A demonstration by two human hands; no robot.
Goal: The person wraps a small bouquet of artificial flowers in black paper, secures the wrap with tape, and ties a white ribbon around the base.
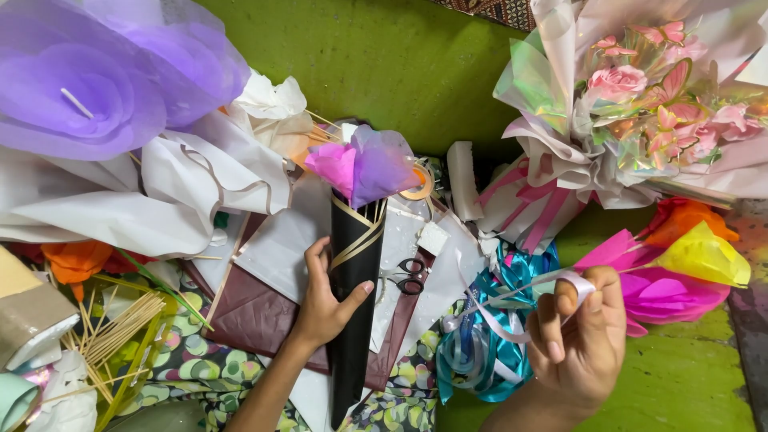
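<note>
My left hand (324, 300) grips a tall black paper cone (354, 320) with gold trim, held upright. Pink and purple tissue flowers (364, 164) stick out of its top. My right hand (580, 336) pinches a pale lilac ribbon (512, 300) between thumb and fingers at the lower right. The ribbon trails left toward a heap of teal and white ribbons (488, 344). Black-handled scissors (410, 274) lie just right of the cone on white paper.
A large purple paper flower (96, 80) fills the top left. A wrapped bouquet with pink roses and butterflies (648, 96) lies top right. Pink, yellow and orange paper flowers (680, 264) lie at right. Wooden skewers (120, 328) and white and maroon paper sheets (264, 312) lie left.
</note>
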